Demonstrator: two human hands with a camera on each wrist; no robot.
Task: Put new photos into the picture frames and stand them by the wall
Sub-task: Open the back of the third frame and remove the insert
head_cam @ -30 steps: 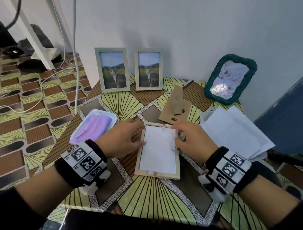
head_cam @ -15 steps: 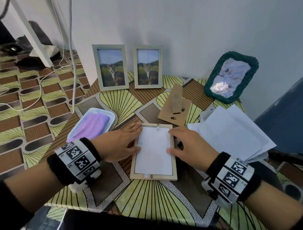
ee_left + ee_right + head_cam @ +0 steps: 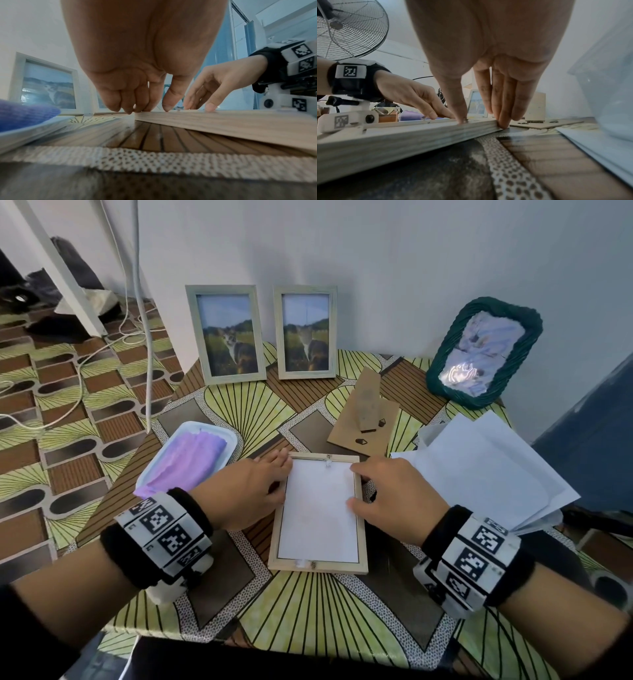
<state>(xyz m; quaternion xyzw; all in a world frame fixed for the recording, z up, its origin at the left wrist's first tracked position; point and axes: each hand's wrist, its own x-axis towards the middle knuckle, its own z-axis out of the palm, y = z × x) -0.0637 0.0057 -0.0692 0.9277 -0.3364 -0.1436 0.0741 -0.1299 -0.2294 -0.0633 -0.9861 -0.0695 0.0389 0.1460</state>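
Observation:
A light wooden picture frame (image 3: 318, 567) lies face down near the table's front, with a white photo back (image 3: 318, 508) showing inside it. My left hand (image 3: 246, 491) holds its far left corner, fingertips (image 3: 128, 111) against the outer edge and thumb on top. My right hand (image 3: 394, 494) pinches the right rail (image 3: 402, 139), thumb on top and fingers (image 3: 503, 121) down the outer side. A brown backing board (image 3: 364, 419) with its stand lies just beyond. Two framed cat photos (image 3: 226, 333) (image 3: 306, 332) stand against the wall.
A white tray (image 3: 219, 436) with a purple cloth sits to the left of the frame. Loose white sheets (image 3: 479, 474) are stacked at the right, and a green woven frame (image 3: 483, 352) leans on the wall. Cables (image 3: 144, 337) hang past the table's left edge.
The frame has been squared up slightly on the table. My right fingers slid off the photo's top edge to the right rail, and my left fingers reached up to the far left corner.

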